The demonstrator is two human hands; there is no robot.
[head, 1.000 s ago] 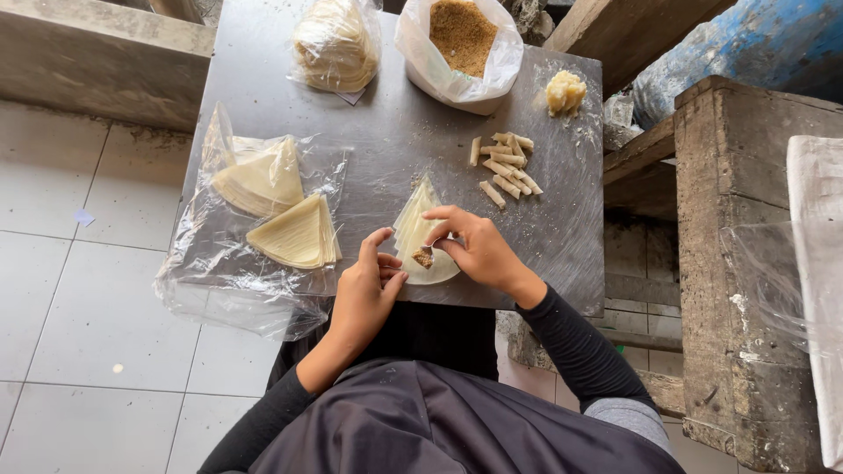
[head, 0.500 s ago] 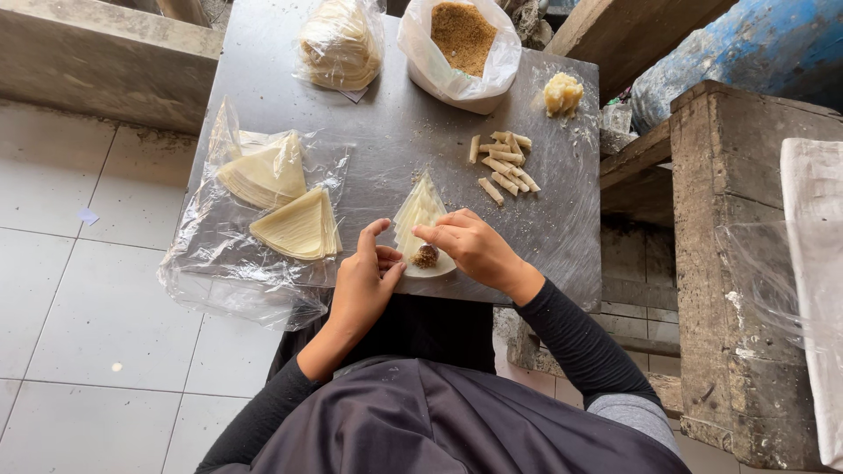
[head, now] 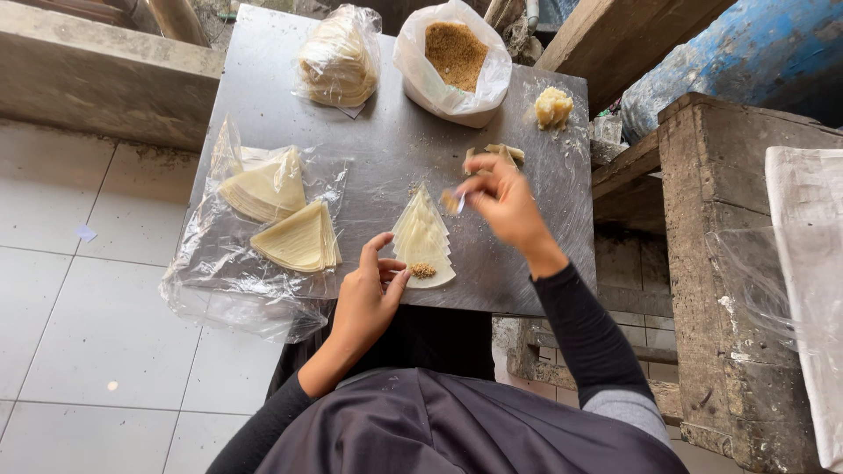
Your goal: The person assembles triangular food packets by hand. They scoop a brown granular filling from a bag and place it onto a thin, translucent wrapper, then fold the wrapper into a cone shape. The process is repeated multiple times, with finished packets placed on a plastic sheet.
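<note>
- Metal table (head: 369,167); behind the wrapper stack (head: 423,237), a bag (head: 413,66) holds brown filling (head: 455,53).
- Left hand (head: 369,294): fingers spread, touching the stack.
- Right hand (head: 500,197): blurred, fingertips pinched on something small and hard to make out.

Pale triangular wrapper stack (head: 422,239) flat on table, brown filling (head: 423,270) at wide end

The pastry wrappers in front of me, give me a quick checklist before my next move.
1. Filling on the top wrapper: small brown heap near its wide end, ok.
2. Left hand steadies the wrapper edge: ok.
3. Right hand lifted above the table, pinching something small: cannot tell what.
4. Bag of crumbs open: ok.
5. Spare wrapper stacks on plastic sheet: ok.
</note>
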